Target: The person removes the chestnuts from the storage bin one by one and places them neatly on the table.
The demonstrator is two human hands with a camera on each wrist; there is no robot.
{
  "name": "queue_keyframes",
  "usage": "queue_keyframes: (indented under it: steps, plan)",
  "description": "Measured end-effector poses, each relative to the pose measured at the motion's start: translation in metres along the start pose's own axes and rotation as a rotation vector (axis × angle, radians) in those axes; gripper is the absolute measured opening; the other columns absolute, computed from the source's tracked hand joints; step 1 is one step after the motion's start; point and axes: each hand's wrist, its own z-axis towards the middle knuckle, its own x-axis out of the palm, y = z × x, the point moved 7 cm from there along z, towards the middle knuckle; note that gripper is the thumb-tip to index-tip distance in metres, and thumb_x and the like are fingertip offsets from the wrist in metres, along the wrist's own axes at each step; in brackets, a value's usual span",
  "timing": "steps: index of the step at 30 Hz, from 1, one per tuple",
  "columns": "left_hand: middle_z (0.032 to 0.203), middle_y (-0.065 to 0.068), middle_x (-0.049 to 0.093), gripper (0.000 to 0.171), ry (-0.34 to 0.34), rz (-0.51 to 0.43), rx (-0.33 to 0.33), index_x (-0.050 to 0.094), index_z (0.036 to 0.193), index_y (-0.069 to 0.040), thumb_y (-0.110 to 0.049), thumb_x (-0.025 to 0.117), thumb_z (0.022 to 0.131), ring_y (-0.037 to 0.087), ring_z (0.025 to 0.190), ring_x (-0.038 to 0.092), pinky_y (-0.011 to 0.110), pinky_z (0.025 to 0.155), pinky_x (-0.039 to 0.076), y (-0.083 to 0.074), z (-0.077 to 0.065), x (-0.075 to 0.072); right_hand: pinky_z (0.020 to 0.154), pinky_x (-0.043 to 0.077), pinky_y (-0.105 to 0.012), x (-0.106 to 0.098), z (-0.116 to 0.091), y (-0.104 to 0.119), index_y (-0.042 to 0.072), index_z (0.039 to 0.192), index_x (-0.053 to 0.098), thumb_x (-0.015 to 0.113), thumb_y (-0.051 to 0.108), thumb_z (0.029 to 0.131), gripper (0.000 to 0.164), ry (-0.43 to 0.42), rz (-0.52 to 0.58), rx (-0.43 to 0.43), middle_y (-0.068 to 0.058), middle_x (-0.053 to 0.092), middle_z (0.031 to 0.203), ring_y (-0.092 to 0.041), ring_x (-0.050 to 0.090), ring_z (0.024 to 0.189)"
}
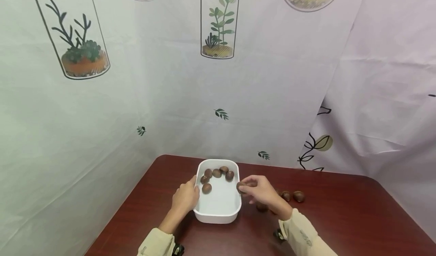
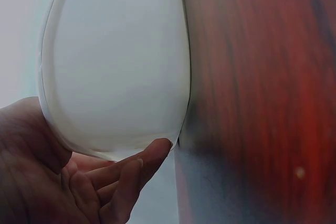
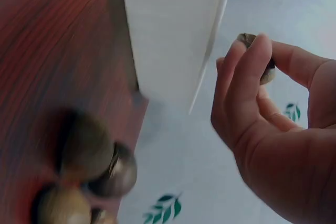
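A white rectangular tray [image 1: 219, 219] stands on the table with several brown chestnuts [image 1: 206, 188] inside, mostly toward its far end. My left hand [image 1: 185, 196] grips the tray's left side; in the left wrist view its fingers [image 2: 155, 153] lie against the outer wall. Between the thumb and fingertips of my right hand [image 1: 260, 191] I hold one chestnut [image 3: 268, 74], level with the tray's right rim. In the right wrist view this hand is beside the tray wall [image 3: 168, 30], and the chestnut is partly hidden by fingers.
More chestnuts [image 1: 298, 196] lie on the dark red table [image 1: 340, 218] to the right of the tray, some partly covered by my right forearm. A pale cloth [image 1: 177, 97] printed with plants hangs behind and beside the table.
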Motion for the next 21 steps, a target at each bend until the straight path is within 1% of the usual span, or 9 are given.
queue_keyframes:
  steps: [3,5,9,11,15,17,21]
  plan:
    - [0.117,0.025,0.067,0.047,0.003,0.001,0.001,0.054,0.142,-0.006,-0.018,0.055,0.096,0.044,0.095,0.067,0.058,0.070,0.051,0.000,-0.001,0.000,0.053,0.055,-0.036,-0.015,-0.008,-0.007,-0.003,0.107,0.067,0.074,0.018,0.089,0.029,-0.004,-0.014,0.012,-0.012,0.074,0.091,-0.031,0.071,0.078]
    - [0.118,0.025,0.067,0.047,0.005,-0.001,-0.001,0.054,0.142,-0.006,-0.019,0.054,0.097,0.044,0.095,0.067,0.058,0.071,0.051,0.001,-0.002,0.000,0.054,0.056,-0.036,-0.025,-0.013,-0.011,-0.005,0.108,0.066,0.073,0.016,0.090,0.029,-0.002,-0.025,0.010,-0.013,0.074,0.091,-0.032,0.071,0.078]
    - [0.118,0.025,0.067,0.047,0.004,-0.002,-0.002,0.054,0.142,-0.006,-0.019,0.055,0.096,0.044,0.095,0.067,0.058,0.071,0.051,0.001,-0.002,0.001,0.056,0.057,-0.036,-0.043,-0.024,-0.021,-0.011,0.108,0.064,0.072,0.010,0.090,0.029,-0.007,-0.006,0.031,-0.016,0.073,0.091,-0.029,0.071,0.075]
    - [0.118,0.025,0.067,0.048,0.005,-0.001,-0.003,0.054,0.142,-0.007,-0.019,0.054,0.096,0.044,0.095,0.067,0.058,0.070,0.051,0.001,-0.001,0.001,0.058,0.058,-0.037,-0.052,-0.029,-0.027,-0.012,0.109,0.063,0.073,0.009,0.089,0.030,-0.017,0.024,0.060,-0.016,0.072,0.090,-0.028,0.072,0.075]
    - [0.116,0.024,0.068,0.048,0.008,0.001,-0.005,0.054,0.142,-0.007,-0.020,0.054,0.096,0.044,0.093,0.068,0.057,0.067,0.051,0.001,0.000,0.001,0.063,0.058,-0.038,-0.068,-0.039,-0.042,-0.012,0.111,0.063,0.073,0.008,0.089,0.031,-0.044,0.051,0.124,-0.010,0.070,0.089,-0.025,0.072,0.076]
    - [0.115,0.024,0.068,0.048,0.011,0.002,-0.006,0.054,0.142,-0.007,-0.019,0.054,0.096,0.044,0.092,0.068,0.057,0.067,0.051,0.001,0.000,0.001,0.063,0.058,-0.037,-0.076,-0.043,-0.049,-0.012,0.111,0.064,0.074,0.008,0.088,0.031,-0.061,0.041,0.152,-0.008,0.069,0.088,-0.024,0.071,0.076]
    - [0.115,0.025,0.068,0.047,0.012,0.002,-0.009,0.054,0.142,-0.007,-0.019,0.054,0.096,0.044,0.091,0.068,0.057,0.067,0.051,0.001,0.000,0.001,0.061,0.058,-0.036,-0.092,-0.051,-0.063,-0.012,0.109,0.064,0.074,0.008,0.088,0.031,-0.107,0.005,0.186,-0.009,0.069,0.086,-0.024,0.072,0.074]
